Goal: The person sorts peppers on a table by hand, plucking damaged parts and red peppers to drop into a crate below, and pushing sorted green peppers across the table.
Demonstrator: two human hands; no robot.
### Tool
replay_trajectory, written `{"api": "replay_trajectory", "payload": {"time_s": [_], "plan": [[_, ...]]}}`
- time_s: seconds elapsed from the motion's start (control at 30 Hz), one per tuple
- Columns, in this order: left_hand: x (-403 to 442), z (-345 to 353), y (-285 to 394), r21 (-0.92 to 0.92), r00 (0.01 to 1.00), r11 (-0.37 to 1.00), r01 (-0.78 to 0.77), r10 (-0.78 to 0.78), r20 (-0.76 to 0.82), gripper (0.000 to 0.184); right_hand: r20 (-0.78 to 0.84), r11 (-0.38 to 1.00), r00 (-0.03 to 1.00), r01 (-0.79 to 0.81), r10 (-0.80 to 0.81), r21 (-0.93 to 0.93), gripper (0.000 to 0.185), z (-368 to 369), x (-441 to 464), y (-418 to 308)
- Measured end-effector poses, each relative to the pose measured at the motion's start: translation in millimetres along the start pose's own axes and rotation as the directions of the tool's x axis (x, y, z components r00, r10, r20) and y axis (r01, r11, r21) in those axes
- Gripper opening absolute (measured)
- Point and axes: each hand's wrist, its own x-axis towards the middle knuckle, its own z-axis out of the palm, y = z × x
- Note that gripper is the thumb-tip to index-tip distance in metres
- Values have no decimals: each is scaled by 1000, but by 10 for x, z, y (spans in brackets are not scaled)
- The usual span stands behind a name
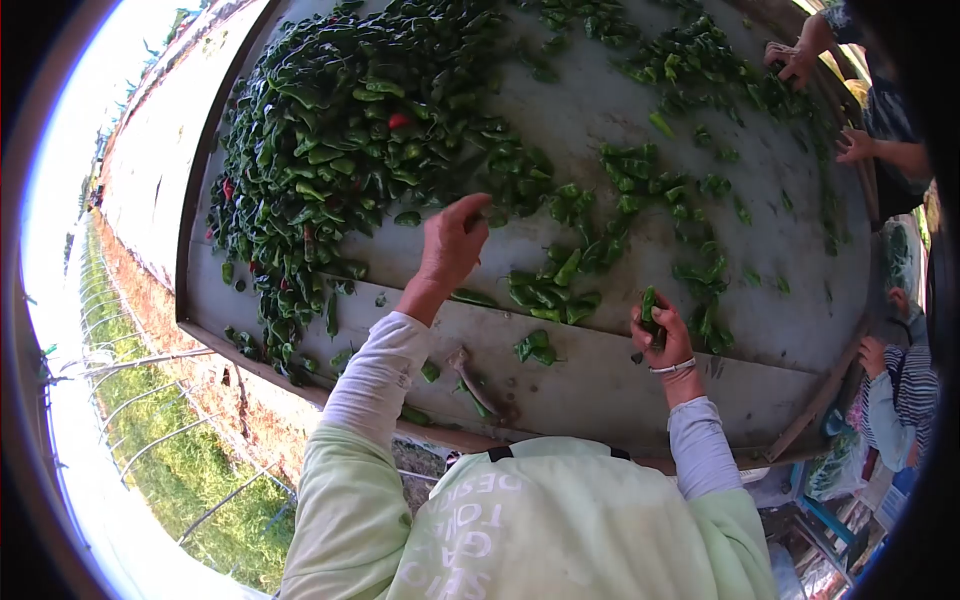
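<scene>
My left hand [455, 245] is over the metal table [400, 325], beside the large heap of green peppers [330, 130]. Its fingers are curled together, and what they hold, if anything, is too small to make out. Green peppers [650, 312] stick up from my right hand [665, 345], whose fingers are wrapped round them near the table's front part. Between and beyond my hands lie small loose groups of green peppers [555, 290]. A red pepper [400, 121] shows in the heap.
At the upper right, a co-worker's two hands [795, 62] reach over the table. Another person in a striped top [912, 395] is at the right edge, near plastic bags [835, 468]. A brownish stalk-like piece [480, 385] lies near the front rim [450, 436].
</scene>
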Motion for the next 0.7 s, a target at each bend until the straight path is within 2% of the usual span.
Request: {"api": "replay_trajectory", "payload": {"time_s": [0.03, 0.1, 0.13, 0.17, 0.2, 0.23, 0.27, 0.3, 0.4, 0.43, 0.47, 0.53, 0.6, 0.63, 0.67, 0.7], "plan": [[166, -110, -58, 58, 983, 998, 0, 11, -182, 35, -5, 1000, 1000, 0, 0, 3, 25, 7, 0, 11], [488, -493, 49, 121, 930, 987, 104, -53, -364, 32, -27, 1000, 999, 24, -24, -11, 25, 58, 5, 52], [678, -667, -49, 363, 873, 932, 14, 166, -459, 30, -30, 1000, 999, 23, -23, -11, 25, 83, 15, 76], [841, -812, -131, 590, 780, 806, -38, 393, -487, 29, -12, 997, 1000, 28, -29, -76, 23, 111, 36, 105], [951, -904, -155, 590, 780, 807, -39, 393, -486, 29, 7, 989, 999, 34, -34, -141, 22, 140, 50, 132], [1038, -973, -132, 653, 798, 755, -56, 427, -425, 27, 5, 989, 999, 36, -36, -142, 22, 165, 58, 154], [1100, -988, -119, 710, 814, 700, -77, 455, -360, 26, 21, 971, 999, 33, -29, -238, 20, 187, 59, 173], [1132, -957, -120, 736, 874, 673, -73, 399, -278, 26, 35, 943, 999, 29, -19, -333, 18, 204, 51, 186], [1170, -758, -155, 708, 920, 696, -118, 345, -185, 23, 8, 906, 1000, -7, 12, -422, 18, 256, 31, 189], [1153, -665, -122, 715, 958, 695, -76, 249, -140, 21, 3, 906, 1000, -10, 13, -423, 18, 256, 27, 197], [1101, -541, -134, 713, 959, 697, -76, 247, -139, 21, 6, 913, 1000, -1, 3, -407, 17, 252, 27, 204], [898, -258, -214, 693, 983, 719, 52, 84, -161, 26, 9, 921, 1000, 9, -6, -391, 17, 248, 30, 203], [671, -2, -449, 639, 963, 764, -90, 231, -140, 26, 15, 909, 1000, 5, 1, -417, 18, 240, 31, 208], [501, 74, -343, 639, 964, 764, -92, 229, -135, 26, 10, 910, 1000, 3, 2, -415, 18, 234, 32, 215], [306, 141, -172, 314, 988, 948, 53, -5, -153, 28, 5, 914, 1000, 1, 1, -407, 18, 226, 33, 223], [177, 190, -85, -49, 969, 972, 230, -234, -84, 29, 0, 916, 1000, -2, 2, -400, 17, 218, 31, 226]]}}
